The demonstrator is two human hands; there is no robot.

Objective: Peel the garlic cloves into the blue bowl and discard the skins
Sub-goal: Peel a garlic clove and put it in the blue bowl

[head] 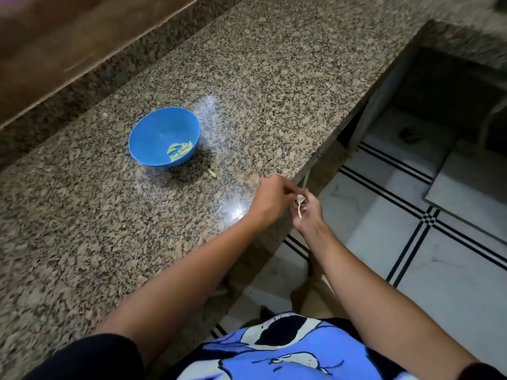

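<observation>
One cam, head-worn, wide-angle: looks fwd & steeply down over the person's own shirt [288, 352] at the bottom edge. The granite counter [260, 78] runs diagonally, lower left to upper right; the tiled floor [411, 256] fills the right side. Forearms enter from below. Left hand [270, 200] & right hand [308, 212], pinching a garlic clove [299, 200], sit just right of centre at arm's reach. Blue bowl [153, 127] lies farther off, left of centre. Top corners are blurred.

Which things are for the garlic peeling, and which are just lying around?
For the job: blue bowl, peeled cloves in it, garlic clove pinched by left hand and right hand, pale scrap beside the bowl.
Just there: granite counter, tiled floor.
</observation>
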